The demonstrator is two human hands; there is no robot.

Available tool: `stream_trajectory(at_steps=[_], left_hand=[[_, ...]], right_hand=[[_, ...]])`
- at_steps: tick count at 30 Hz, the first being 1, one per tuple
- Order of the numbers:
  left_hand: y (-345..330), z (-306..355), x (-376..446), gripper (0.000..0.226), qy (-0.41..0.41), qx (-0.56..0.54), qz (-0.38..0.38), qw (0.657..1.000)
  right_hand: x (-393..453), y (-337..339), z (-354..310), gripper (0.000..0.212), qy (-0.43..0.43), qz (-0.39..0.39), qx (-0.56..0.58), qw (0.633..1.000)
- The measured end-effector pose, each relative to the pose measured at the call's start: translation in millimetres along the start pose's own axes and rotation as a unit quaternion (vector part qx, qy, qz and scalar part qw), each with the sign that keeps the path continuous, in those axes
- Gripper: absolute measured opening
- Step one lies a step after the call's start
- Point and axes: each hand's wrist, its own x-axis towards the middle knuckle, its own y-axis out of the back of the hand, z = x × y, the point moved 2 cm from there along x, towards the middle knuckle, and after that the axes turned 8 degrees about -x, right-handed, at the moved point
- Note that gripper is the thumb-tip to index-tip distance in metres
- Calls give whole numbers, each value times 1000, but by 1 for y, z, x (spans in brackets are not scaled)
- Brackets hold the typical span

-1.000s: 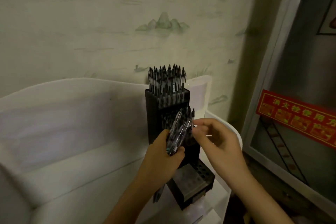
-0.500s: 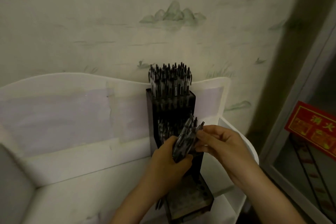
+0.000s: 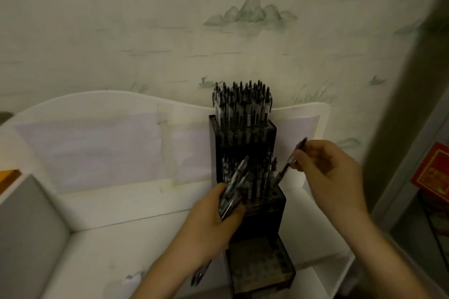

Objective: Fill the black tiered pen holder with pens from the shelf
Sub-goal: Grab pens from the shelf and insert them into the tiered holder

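The black tiered pen holder [image 3: 245,143] is found standing upright on the white shelf [image 3: 136,238], backed against the shelf's rear panel. All positions below are given relative to this holder.

Top tier: packed with upright pens [image 3: 243,104], no free hole visible. Middle tier: largely filled, with open holes noted at its right edge. Bottom tier, nearest the viewer: its holes appear empty.

The left hand [image 3: 213,221] is held just in front of the middle tier, fingers curled round a bundle of pens [image 3: 234,189]; the pen ends project up toward the tier and down below the wrist. The bundle is judged to be kept there as a ready supply, close to the holes, so that each transfer is short.

The right hand [image 3: 325,167] is held to the right of the middle tier, thumb and fingertips pinching a single pen [image 3: 289,162]. That pen is tilted, its lower end directed down at the right-edge holes; whether the tip has entered a hole cannot be told. The slant is judged to suit feeding the tip in from the side, clear of neighbouring pens
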Motion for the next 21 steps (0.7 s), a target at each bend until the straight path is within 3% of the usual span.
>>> stream_trajectory(at_steps=[5,7,12,21], left_hand=[[6,0,1,11,-3,14,-6,1000],[6,0,2,13,-3,13,-5,1000],[10,0,3,16,-8,19,-8,1000],[13,1,2,18,-17,34,-12,999]], right_hand=[[-1,-12,7,26,62,-1,-85,994],[0,-17,11,22,63,-7,-97,993],[3,-30,27,11,47,-18,-108,993],[2,-45,51,12,-27,-44,-134,990]])
